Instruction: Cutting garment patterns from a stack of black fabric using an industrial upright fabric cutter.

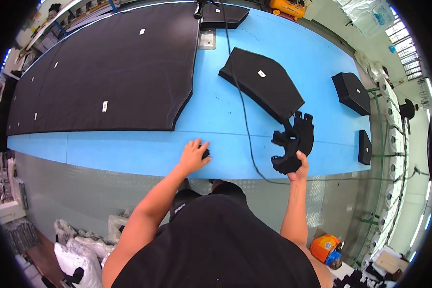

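Note:
In my right hand [299, 167] is a bundle of black fabric with short finger-like ends, looking like black gloves [304, 136]; my fingers are closed on its lower edge. It hangs over the near part of the blue table [225, 144]. My left hand [193, 156] rests at the table's near side, its fingers curled over a small black object [206, 153]. Most of that object is hidden under the fingers, so its kind cannot be made out. Just beyond the gloves lies a black padded panel [263, 79] with a small white label.
A large black padded panel [105, 72] covers the table's left side. Smaller black pieces [353, 93] lie at the right. A black cable [246, 120] runs down the table and off its front edge. At the far edge sits a metal plate [207, 39]; beyond stands an orange compressor [288, 7].

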Motion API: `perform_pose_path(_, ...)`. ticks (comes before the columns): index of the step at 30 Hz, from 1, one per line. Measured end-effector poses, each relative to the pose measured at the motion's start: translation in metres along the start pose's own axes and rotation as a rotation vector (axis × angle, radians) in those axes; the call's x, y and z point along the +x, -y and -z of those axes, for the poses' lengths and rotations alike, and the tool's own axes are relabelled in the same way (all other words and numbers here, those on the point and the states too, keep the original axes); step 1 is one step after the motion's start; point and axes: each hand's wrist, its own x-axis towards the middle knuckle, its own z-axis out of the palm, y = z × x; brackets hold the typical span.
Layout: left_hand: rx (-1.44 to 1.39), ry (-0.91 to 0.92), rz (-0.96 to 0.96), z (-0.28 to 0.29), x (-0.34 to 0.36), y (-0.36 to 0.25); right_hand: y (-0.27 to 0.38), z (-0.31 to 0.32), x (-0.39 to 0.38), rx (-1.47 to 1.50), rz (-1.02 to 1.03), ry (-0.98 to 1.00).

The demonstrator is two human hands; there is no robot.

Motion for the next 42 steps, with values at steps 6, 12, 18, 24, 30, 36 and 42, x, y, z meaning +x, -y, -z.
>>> perform_pose_path(6,0.096,0.244,-0.114,-0.026,-0.009,0.03,-0.044,-0.075,-0.097,0.06,0.1,0.21)
perform_pose_path(12,-0.659,0.277,0.624,0.024,-0.01,0.043,-0.088,-0.122,-0.155,-0.007,-0.032,0.27)
perform_pose_path(18,-1.515,-0.145,1.077,0.095,-0.133,-0.024,-0.142,-0.169,-0.139,-0.126,-0.528,0.656)
perform_pose_path(24,-1.62,-0.788,1.273,0.14,-0.309,-0.033,-0.285,-0.26,-0.148,-0.493,-0.999,0.957)
perform_pose_path(30,-1.155,-1.231,1.601,0.161,-0.492,-0.055,-0.387,-0.304,-0.277,-0.617,-1.183,1.181)
perform_pose_path(36,-1.037,-1.626,1.772,0.196,-0.719,-0.049,-0.504,-0.318,-0.442,-0.8,-1.395,1.297)
perform_pose_path(42,-1.092,-1.348,2.314,0.194,-0.846,-0.101,-0.686,-0.277,-0.594,-1.285,-1.201,1.517)
